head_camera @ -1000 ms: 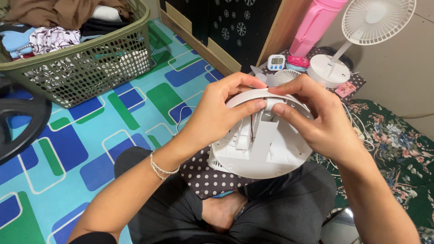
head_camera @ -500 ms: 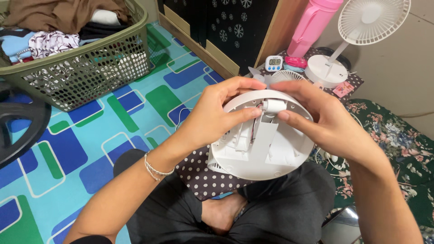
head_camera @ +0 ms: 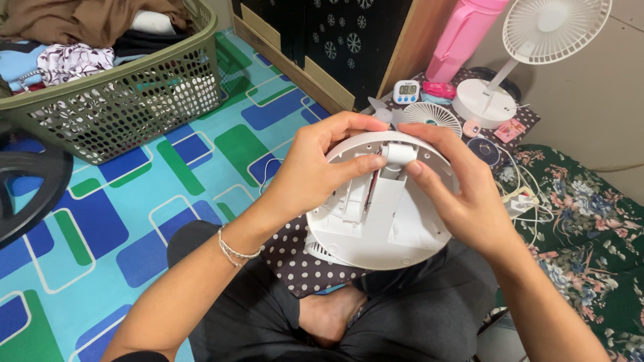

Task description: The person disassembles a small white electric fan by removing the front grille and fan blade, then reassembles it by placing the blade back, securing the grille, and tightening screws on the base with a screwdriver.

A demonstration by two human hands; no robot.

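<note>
While you pinch the small white cylinder (head_camera: 398, 155) between left hand (head_camera: 315, 173) thumb and right hand (head_camera: 463, 194) fingers, the round fan base (head_camera: 379, 218) sits over your lap; squeeze unevenly and it could tilt, straining the thin wire inside

Both hands are gripping a round white fan base (head_camera: 382, 214) over the person's lap, the left hand (head_camera: 315, 171) wrapping its upper left edge and the right hand (head_camera: 463, 194) its right side, thumbs pressing a small white cylinder (head_camera: 397, 154) at its top. A green laundry basket (head_camera: 121, 100) is sitting on the patterned floor mat (head_camera: 201, 154) at upper left, while a white standing fan (head_camera: 537, 40) and pink jug (head_camera: 463, 37) are standing beyond.
</note>
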